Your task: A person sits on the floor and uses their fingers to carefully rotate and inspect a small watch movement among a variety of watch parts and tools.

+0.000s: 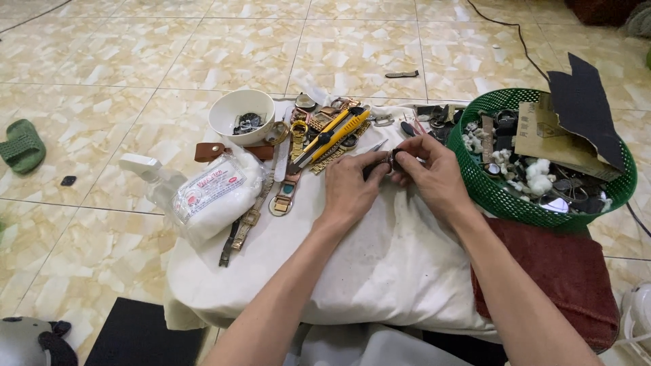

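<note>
Both hands meet over a white cloth (380,264) spread on a low worktop above a tiled floor (102,74). The left hand (349,183) and the right hand (434,176) each pinch a small dark watch part (391,160) between thumb and fingertips, so both grips are clenched on it. The part sits between the two hands, just above the cloth, near its far edge; its details are too small to make out.

Just beyond the left hand lie two yellow utility knives (332,135), slanted, resting over a heap of gold-coloured watches (319,118). A white bowl (241,115) with dark bits inside stands further left, beside a brown leather strap (209,151). A bag of cotton wool (213,196) lies at the cloth's left edge, touching a clear spray bottle (152,177). A watch with a metal band (244,227) lies stretched out beside the bag.

Right of the right hand stands a green basket (502,196) filled with watch pieces, cotton tufts, cardboard (542,135) and a black sheet (586,105). A dark red towel (563,271) lies under the basket. A green sandal (22,146) rests on the floor far left.
</note>
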